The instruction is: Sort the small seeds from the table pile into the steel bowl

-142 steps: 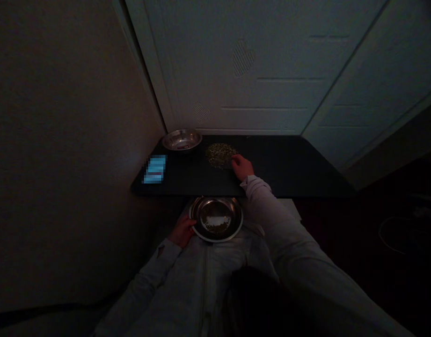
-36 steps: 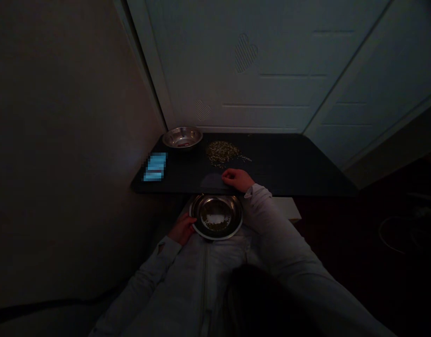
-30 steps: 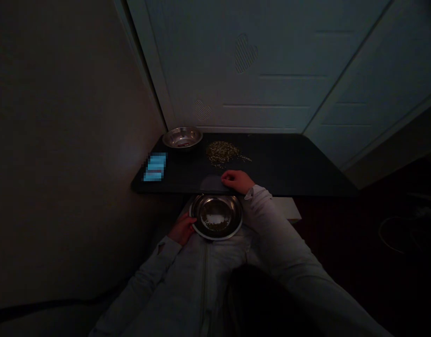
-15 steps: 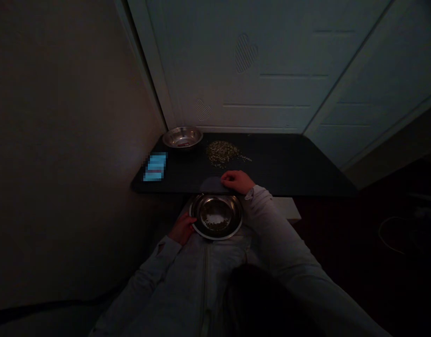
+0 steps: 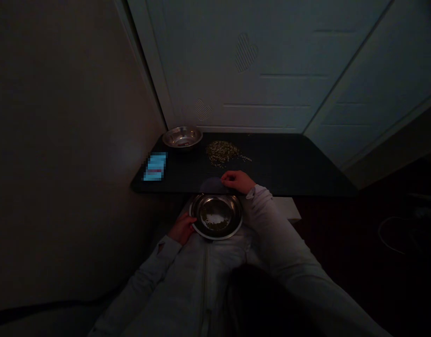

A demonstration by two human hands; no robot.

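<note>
Currently, right hand [image 5: 238, 181] curled on near edge of table [image 5: 288, 164], contents indistinguishable, and nearer than left hand [image 5: 182, 229], gripping rim of steel bowl [image 5: 215, 238]; seed pile [image 5: 224, 153] ahead and slightly left of right hand, long axis crosswise.

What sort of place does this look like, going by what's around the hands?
Probably a room in a home, dimly lit: a white panelled door with heart-shaped patterns stands behind a dark tabletop set against a plain wall, and a steel bowl sits on it.
</note>
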